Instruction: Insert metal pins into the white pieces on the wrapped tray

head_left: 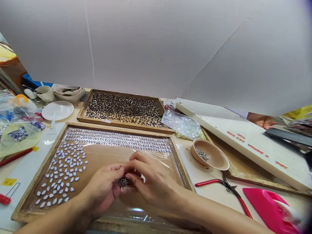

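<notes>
My left hand (103,188) and my right hand (151,180) meet over a wooden tray (36,182) lined with clear plastic film. The left hand cups a small heap of dark metal bits (123,182) in its curled fingers. My right hand's thumb and forefinger are pinched together at that heap. Several small white pieces (64,165) lie in rows and a loose scatter on the tray's left and far side.
A second wooden tray (84,113) full of dark pieces lies behind. A tan bowl (214,159) with metal bits, red-handled pliers (226,187), a pink tape dispenser (268,204) and a white board (243,136) are at right. Another person's hand (262,121) shows far right. Plates and bags sit left.
</notes>
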`<state>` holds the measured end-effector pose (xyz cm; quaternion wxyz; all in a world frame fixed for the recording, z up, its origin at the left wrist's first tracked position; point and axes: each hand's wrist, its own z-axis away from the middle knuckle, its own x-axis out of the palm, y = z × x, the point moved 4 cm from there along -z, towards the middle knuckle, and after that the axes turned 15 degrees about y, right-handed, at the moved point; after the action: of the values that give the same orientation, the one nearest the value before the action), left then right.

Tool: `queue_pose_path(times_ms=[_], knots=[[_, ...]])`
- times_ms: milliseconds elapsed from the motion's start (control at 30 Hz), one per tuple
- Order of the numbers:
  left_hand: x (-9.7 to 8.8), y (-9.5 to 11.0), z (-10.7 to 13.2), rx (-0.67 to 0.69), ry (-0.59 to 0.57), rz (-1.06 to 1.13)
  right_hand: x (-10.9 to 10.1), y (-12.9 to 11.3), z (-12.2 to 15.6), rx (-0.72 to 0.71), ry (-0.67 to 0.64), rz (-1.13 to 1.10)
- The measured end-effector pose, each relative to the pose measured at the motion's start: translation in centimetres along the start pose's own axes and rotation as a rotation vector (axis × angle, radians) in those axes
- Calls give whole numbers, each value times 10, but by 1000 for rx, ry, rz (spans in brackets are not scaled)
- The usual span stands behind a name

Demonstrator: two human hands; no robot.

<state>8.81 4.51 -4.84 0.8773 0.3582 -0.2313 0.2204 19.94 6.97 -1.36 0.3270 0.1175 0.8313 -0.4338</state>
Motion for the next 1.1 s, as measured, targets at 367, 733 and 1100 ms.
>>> queue_pose_path(times_ms=[367, 733, 1100], knots=[[-2, 1, 1, -16, 0, 24, -2, 9, -6, 160, 1, -207], [-12, -8, -4, -82, 70, -245, -85, 115, 1, 159, 279, 441], [-11, -7, -5, -73, 123, -288, -78, 158, 2, 205, 110, 809]])
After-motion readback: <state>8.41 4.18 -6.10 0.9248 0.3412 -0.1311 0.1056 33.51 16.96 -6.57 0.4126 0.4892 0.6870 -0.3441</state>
